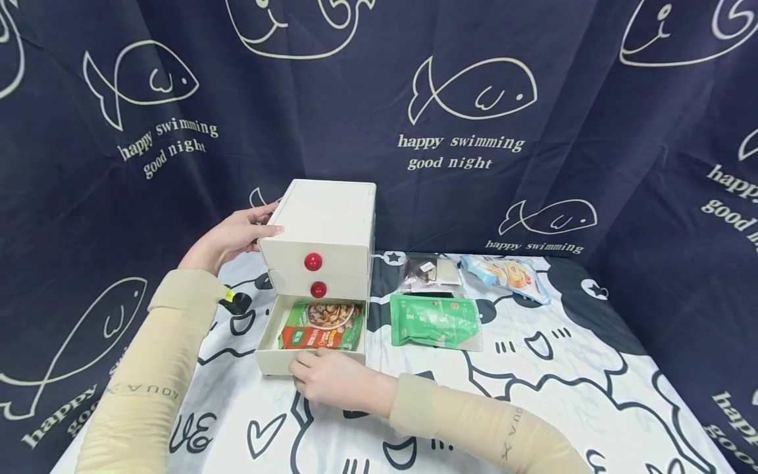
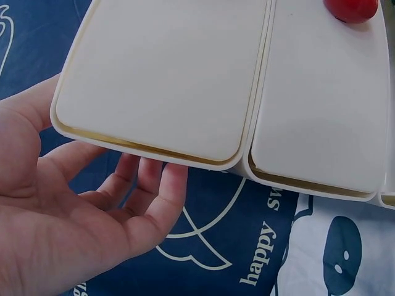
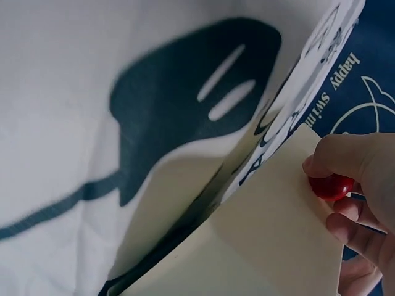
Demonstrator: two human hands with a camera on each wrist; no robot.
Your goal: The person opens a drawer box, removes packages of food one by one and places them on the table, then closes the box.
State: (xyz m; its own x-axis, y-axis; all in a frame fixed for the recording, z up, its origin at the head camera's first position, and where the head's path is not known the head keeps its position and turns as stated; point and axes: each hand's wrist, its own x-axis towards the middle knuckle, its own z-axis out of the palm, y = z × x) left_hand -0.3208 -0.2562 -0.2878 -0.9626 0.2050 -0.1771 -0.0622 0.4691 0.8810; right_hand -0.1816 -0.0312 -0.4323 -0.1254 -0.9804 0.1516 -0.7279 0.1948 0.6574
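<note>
A white three-drawer cabinet (image 1: 322,210) stands at centre-left, its bottom drawer (image 1: 275,361) pulled out with a green and red food packet (image 1: 322,327) lying inside. My left hand (image 1: 233,235) holds the cabinet's upper left side; in the left wrist view the thumb and fingers of this hand (image 2: 105,191) rest against the side wall, fingers bent. With my right hand (image 1: 337,380) I grip the bottom drawer's front; the right wrist view shows its red knob (image 3: 332,187) pinched between the thumb and fingers of that hand (image 3: 364,197).
Right of the cabinet lie a green pouch (image 1: 435,321), a clear and dark packet (image 1: 431,274) and a blue and white packet (image 1: 508,276). A black object with a yellow part (image 1: 238,303) is left of the cabinet. A dark blue curtain (image 1: 331,105) hangs behind.
</note>
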